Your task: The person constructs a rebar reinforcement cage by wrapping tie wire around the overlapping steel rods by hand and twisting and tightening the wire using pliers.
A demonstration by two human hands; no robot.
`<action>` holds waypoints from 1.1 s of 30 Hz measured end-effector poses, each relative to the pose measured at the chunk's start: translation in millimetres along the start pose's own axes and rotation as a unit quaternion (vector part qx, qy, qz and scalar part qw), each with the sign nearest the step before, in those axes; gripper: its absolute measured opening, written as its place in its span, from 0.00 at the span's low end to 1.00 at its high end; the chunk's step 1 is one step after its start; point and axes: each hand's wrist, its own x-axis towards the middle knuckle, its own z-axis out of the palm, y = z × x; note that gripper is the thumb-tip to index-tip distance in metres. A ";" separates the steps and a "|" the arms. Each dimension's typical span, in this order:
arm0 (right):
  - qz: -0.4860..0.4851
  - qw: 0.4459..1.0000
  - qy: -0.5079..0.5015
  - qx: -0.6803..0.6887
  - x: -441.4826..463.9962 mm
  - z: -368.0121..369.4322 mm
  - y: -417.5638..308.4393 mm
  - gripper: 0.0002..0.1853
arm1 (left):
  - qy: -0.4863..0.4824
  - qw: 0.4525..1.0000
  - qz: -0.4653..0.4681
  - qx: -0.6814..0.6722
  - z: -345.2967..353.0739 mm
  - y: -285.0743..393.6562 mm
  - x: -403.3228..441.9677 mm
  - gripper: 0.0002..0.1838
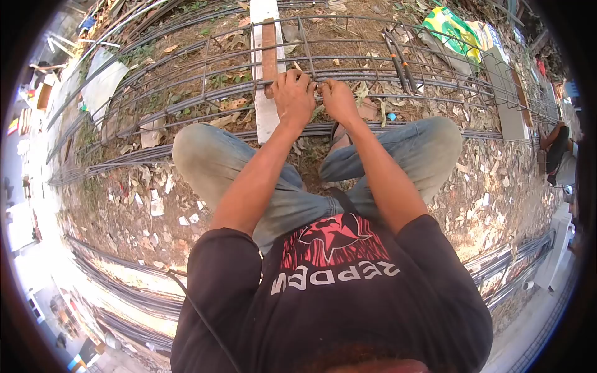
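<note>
A rebar cage [205,68] of long dark bars and stirrups lies across the ground in front of my bent knees. My left hand [295,98] rests over one of its near bars, fingers curled around the spot where a stirrup crosses. Right beside it, my right hand [339,99] is closed in a pinch at the same bar. Whatever lies between the fingers is too small to make out. To the right, pincers [401,61] with orange-marked handles lie across the cage bars.
A white board [264,118] with a brown wooden strip [268,50] runs under the cage. A grey block [502,93] supports its right part, near a green and yellow sack [453,31]. More rebar [124,273] lies behind me. Another person [559,155] is at the far right.
</note>
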 end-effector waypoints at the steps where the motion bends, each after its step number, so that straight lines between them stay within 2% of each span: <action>1: 0.019 0.998 -0.022 0.048 8.0 -4.4 3.0 0.18 | 0.004 1.000 0.011 0.006 0.9 -0.7 -1.9 0.08; 2: 0.071 0.992 -0.065 0.081 18.6 -9.6 0.5 0.17 | 0.007 1.000 0.023 0.011 2.4 -1.1 -4.0 0.07; 5: -0.005 0.989 -0.134 -0.059 52.6 -15.6 -12.0 0.16 | 0.035 0.998 0.054 0.017 12.0 -3.6 -8.3 0.08; 7: -0.092 0.944 -0.197 -0.249 73.4 -21.2 -30.2 0.16 | 0.039 0.998 0.049 0.013 14.5 -3.3 -8.3 0.07; 8: -0.134 0.902 -0.227 -0.341 79.2 -26.5 -43.1 0.16 | 0.042 0.998 0.046 0.010 16.4 -1.5 -8.2 0.07; 11: -0.036 0.899 -0.261 -0.349 68.8 -46.4 -106.2 0.16 | 0.040 0.998 0.046 0.011 14.2 2.3 -7.8 0.09; 14: -0.151 0.846 -0.235 -0.454 69.2 -39.5 -111.4 0.16 | -0.002 0.999 0.026 0.039 9.1 3.0 -5.8 0.10; 17: -0.122 0.929 -0.033 -0.347 58.2 -66.3 -129.2 0.16 | -0.095 0.989 0.039 0.110 -28.7 10.8 11.6 0.13; 20: -0.035 0.988 0.072 -0.135 32.2 -92.3 -99.8 0.23 | -0.317 0.938 -0.119 0.067 -67.7 8.7 42.1 0.18; 23: 0.079 0.996 -0.034 0.029 -2.8 -46.5 -28.6 0.24 | -0.256 0.958 -0.126 -0.022 -58.1 0.9 56.0 0.23; 24: 0.113 0.986 -0.073 0.099 -12.4 -24.9 -10.1 0.24 | -0.287 0.950 -0.118 -0.043 -60.3 9.8 62.0 0.25; 25: 0.145 0.968 -0.111 0.170 -15.7 -10.3 -3.1 0.24 | -0.278 0.954 -0.113 -0.027 -48.3 9.8 61.9 0.25; 28: 0.092 0.967 -0.087 0.220 -9.9 6.9 -9.1 0.22 | -0.250 0.963 -0.101 0.003 -20.2 4.1 55.0 0.22; 31: 0.086 0.983 -0.086 0.139 3.1 7.3 -5.6 0.20 | -0.241 0.967 -0.084 0.023 -21.6 0.7 56.4 0.20; 33: 0.072 0.982 -0.068 0.158 1.9 10.2 -2.4 0.20 | -0.238 0.967 -0.088 0.032 -22.2 0.1 54.5 0.19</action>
